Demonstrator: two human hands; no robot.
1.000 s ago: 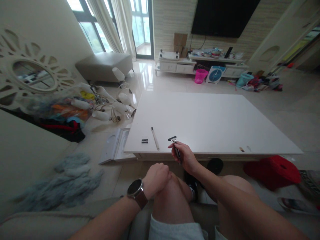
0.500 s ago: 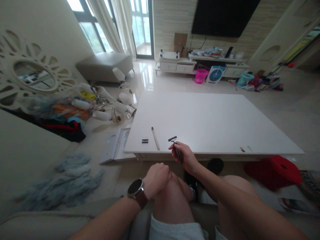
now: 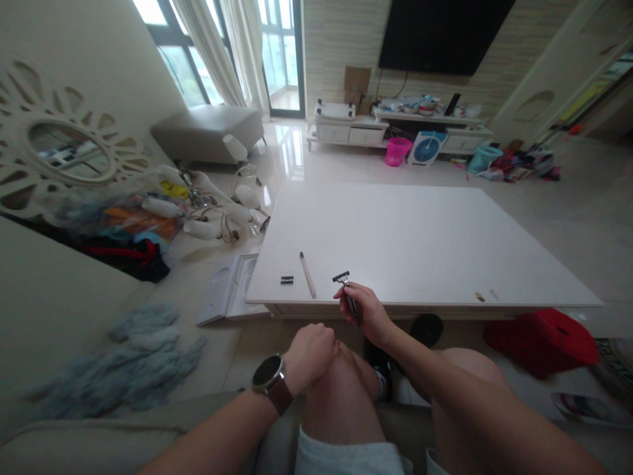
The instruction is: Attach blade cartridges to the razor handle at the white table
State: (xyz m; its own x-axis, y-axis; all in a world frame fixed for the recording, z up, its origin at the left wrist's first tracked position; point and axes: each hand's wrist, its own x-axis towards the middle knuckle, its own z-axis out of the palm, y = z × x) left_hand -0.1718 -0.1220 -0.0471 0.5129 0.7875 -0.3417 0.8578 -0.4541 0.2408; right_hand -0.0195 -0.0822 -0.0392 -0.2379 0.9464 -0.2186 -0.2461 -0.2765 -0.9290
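Note:
My right hand (image 3: 364,309) grips a razor (image 3: 351,303) with a dark handle. The razor's head points up and to the left, near the front edge of the white table (image 3: 395,244). On my knee rests my left hand (image 3: 312,349), its fingers curled closed and nothing seen in them; the fingertips are partly hidden. A watch (image 3: 268,372) with a brown strap is on that wrist. Left of the razor, a toothbrush (image 3: 307,274) lies on the tabletop. Beside it is a small pack with dark strips (image 3: 287,279).
Two small items (image 3: 480,297) lie near the table's right front edge. A red stool or bin (image 3: 548,340) stands below that corner. An open white box (image 3: 232,287) and a lamp with several white shades (image 3: 217,204) are on the floor at left.

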